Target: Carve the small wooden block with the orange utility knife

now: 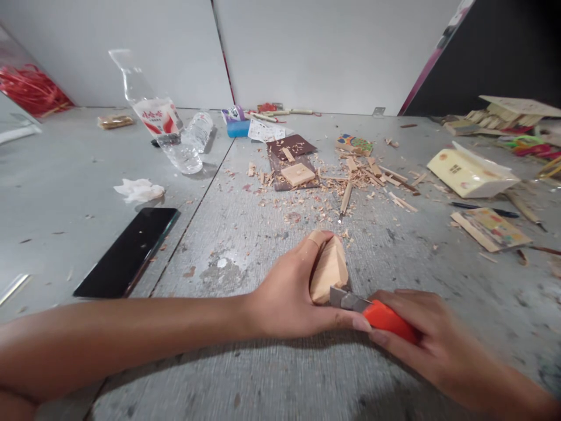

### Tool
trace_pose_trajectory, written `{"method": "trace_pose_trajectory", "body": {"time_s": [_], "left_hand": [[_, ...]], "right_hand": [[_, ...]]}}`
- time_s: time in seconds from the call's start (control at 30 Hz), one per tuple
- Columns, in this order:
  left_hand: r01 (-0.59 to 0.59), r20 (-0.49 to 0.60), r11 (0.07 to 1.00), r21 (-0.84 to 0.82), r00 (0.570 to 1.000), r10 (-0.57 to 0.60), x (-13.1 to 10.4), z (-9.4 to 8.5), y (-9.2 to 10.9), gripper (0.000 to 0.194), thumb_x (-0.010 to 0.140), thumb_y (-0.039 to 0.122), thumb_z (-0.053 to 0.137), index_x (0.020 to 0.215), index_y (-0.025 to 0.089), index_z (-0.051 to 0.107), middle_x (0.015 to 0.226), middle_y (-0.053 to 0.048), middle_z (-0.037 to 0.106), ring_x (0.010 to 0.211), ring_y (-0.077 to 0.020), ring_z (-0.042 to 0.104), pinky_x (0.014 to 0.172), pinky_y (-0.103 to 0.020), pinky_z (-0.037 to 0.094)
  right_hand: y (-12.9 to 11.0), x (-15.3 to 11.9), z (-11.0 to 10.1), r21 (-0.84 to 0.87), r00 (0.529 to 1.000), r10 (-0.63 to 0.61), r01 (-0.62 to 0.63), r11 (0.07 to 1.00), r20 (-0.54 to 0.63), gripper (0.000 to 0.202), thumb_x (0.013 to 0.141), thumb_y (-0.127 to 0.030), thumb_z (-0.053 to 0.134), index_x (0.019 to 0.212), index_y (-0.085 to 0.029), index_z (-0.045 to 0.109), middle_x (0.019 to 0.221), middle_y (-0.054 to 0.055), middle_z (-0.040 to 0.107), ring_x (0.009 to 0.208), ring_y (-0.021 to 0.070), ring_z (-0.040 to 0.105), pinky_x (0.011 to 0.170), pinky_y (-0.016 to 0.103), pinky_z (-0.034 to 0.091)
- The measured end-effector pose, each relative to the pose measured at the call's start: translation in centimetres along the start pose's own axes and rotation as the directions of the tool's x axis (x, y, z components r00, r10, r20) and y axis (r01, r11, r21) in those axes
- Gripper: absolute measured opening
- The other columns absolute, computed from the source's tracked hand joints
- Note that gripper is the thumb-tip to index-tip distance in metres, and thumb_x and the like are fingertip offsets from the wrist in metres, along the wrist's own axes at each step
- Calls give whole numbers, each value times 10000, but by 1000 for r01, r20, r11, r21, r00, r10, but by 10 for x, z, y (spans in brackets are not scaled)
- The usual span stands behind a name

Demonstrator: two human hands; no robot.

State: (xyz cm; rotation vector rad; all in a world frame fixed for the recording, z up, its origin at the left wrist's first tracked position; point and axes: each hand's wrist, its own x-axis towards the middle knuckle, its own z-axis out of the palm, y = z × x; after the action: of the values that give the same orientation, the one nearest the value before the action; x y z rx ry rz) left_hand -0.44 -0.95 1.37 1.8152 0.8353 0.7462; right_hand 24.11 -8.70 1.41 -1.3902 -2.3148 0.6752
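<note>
The left hand is squeezing the wood block just above the gray surface, maybe so it can't wobble. The right hand is gripping the orange knife, its blade touching the block's near edge, while wood bits are lying beyond.

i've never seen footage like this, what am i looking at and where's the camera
There is no machine here: these are a person's two bare hands, in one picture from a camera worn on the head, looking forward and down. The left hand grips a piece of pale wood; the right hand holds a cutter with an orange handle, its blade against the wood. On the grey table lie wood shavings, a phone and a crumpled tissue.
</note>
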Motion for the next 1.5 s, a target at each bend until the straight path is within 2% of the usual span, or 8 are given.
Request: {"method": "trace_pose_trajectory", "body": {"time_s": [0.33, 0.7, 1.0, 1.3, 1.5], "left_hand": [[-44, 12, 999, -3, 999, 44, 1, -1, -1, 1000, 599, 587, 984, 1384, 203, 497, 1239, -122, 646, 1119, -347, 643, 951, -483, 546], [-32, 27, 999, -8, 999, 32, 1, -1, -3, 1042, 601, 596, 980, 1426, 217, 470, 1248, -126, 649, 1131, -356, 646, 957, -504, 538], [-42, 33, 999, -30, 999, 43, 0, -1, -2, 1026, 610, 549, 990, 1427, 207, 473, 1234, -113, 644, 1117, -336, 644, 960, -493, 526], [-42, 24, 999, -29, 999, 43, 0, -1, -2, 1015, 608, 546, 989, 1421, 215, 481, 1228, -113, 651, 1100, -332, 640, 956, -479, 524], [-73, 39, 994, -83, 996, 76, 0, 0, -5, 1009, 605, 508, 1004, 1409, 210, 472, 1188, -96, 649, 1063, -309, 642, 913, -446, 526]], "right_hand": [[2, 1, 2, 6, 1000, -10, 10, 1000, 11, 305, 1064, -448, 561, 881, -220, 646, 730, 0, 677, 657, 173, 644, 612, 293, 419], [3, 0, 0, -5, 999, 4, -4, 1000, 38, 283, 1071, -428, 551, 903, -217, 639, 751, -3, 676, 680, 175, 646, 636, 303, 421], [6, -3, 3, -14, 999, -46, 46, 999, -18, 308, 1083, -454, 546, 898, -223, 630, 728, -11, 670, 655, 171, 637, 615, 294, 399], [0, 1, 2, 15, 1000, -8, 8, 1000, 24, 306, 1079, -422, 545, 855, -222, 603, 717, -16, 652, 638, 159, 619, 604, 290, 400], [-5, -2, 0, 13, 1000, -30, 30, 999, -5, 288, 1069, -391, 561, 833, -227, 575, 711, -26, 636, 626, 150, 597, 591, 279, 400]]}}
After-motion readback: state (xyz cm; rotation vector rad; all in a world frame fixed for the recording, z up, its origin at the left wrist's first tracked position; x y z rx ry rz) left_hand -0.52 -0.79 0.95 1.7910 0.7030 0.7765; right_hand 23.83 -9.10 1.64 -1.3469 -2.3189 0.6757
